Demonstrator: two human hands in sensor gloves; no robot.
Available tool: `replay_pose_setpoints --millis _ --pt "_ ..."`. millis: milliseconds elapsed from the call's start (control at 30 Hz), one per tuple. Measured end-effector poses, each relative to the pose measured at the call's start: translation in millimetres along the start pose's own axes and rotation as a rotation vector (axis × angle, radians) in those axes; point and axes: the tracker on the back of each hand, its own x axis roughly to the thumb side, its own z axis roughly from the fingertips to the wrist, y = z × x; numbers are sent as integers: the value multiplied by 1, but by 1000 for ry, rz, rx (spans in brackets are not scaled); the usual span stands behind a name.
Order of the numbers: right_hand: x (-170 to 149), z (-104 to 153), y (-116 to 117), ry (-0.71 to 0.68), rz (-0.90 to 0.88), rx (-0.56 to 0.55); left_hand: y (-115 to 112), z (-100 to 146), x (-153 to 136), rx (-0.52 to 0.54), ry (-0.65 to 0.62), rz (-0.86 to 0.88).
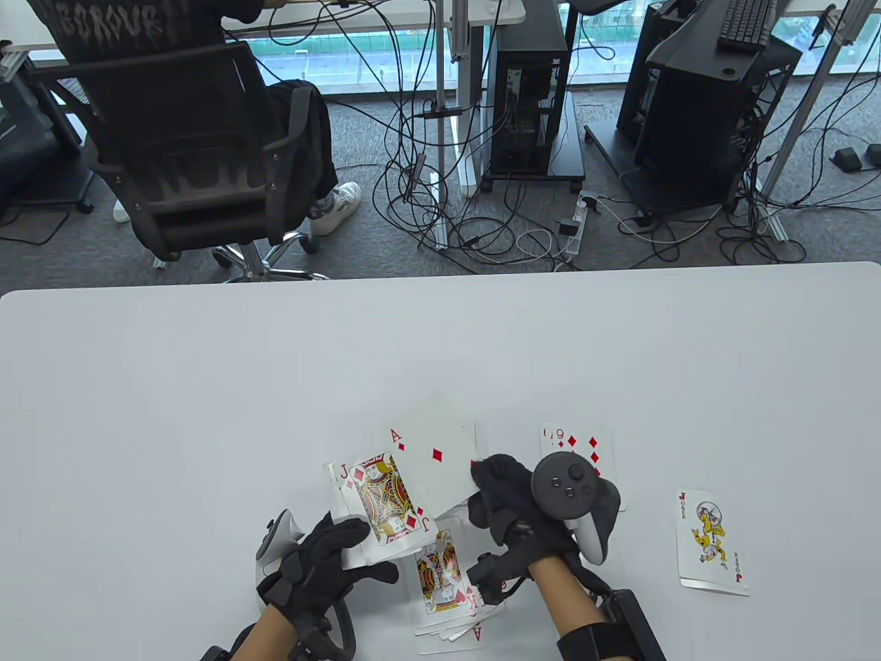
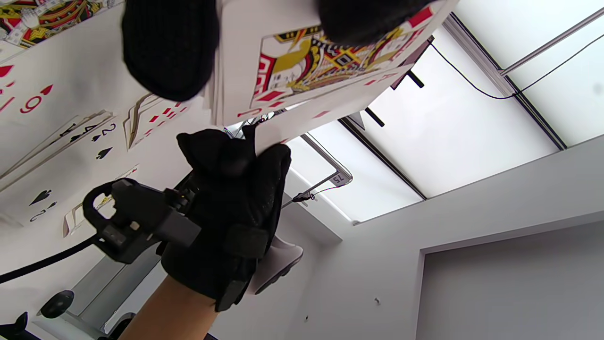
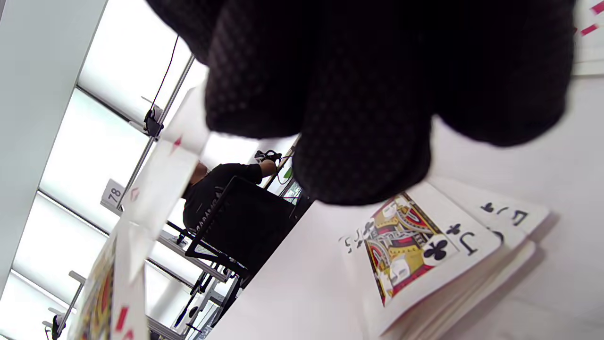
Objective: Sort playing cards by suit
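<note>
This is an office or computer lab: beyond the far edge of the white table (image 1: 206,358) stand desks with tower computers (image 1: 526,89), a keyboard (image 1: 747,24), tangled floor cables (image 1: 475,234), and a person in a swivel chair (image 1: 186,158) by big windows.

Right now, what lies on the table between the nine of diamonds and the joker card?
Nothing: in the table view, bare white table separates the nine of diamonds from the joker. The right hand covers only the nine's near corner.

We see the left hand (image 1: 329,551) gripping the jack of diamonds (image 1: 380,497), the right hand (image 1: 513,502) pinching the ace of diamonds (image 1: 436,454) (joker (image 1: 712,540) right of it).
</note>
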Motion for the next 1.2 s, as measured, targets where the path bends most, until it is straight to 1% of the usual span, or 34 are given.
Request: replay_pose_setpoints --millis 33,100,200,300,400,500,533,633,767,867,1000,1200 --pt "-3 -3 -10 23 -17 -45 0 0 0 1 1 0" --pt "-9 -9 -27 50 -19 -98 0 0 0 1 1 -1" --pt "-27 -17 -50 124 98 -180 0 0 0 6 5 2" --pt "-54 -21 -65 260 221 -184 0 0 0 7 0 3" --pt "-77 -20 -72 373 307 -181 0 1 0 6 -4 7" --pt "-90 -19 -74 458 424 -198 0 0 0 9 -3 9" --pt "-93 -19 -74 487 490 -196 0 0 0 11 0 9" --pt "-97 -20 -69 553 670 -152 1 0 -1 13 7 11" --pt "-101 -22 -59 607 840 -95 1 1 -1 14 6 9" --pt "-103 -25 -52 640 930 -56 1 1 -1 16 7 9" --pt "-107 -27 -44 681 987 -4 1 1 -1 16 9 10" --pt "-101 -27 -42 681 1065 3 1 1 -1 16 8 10"
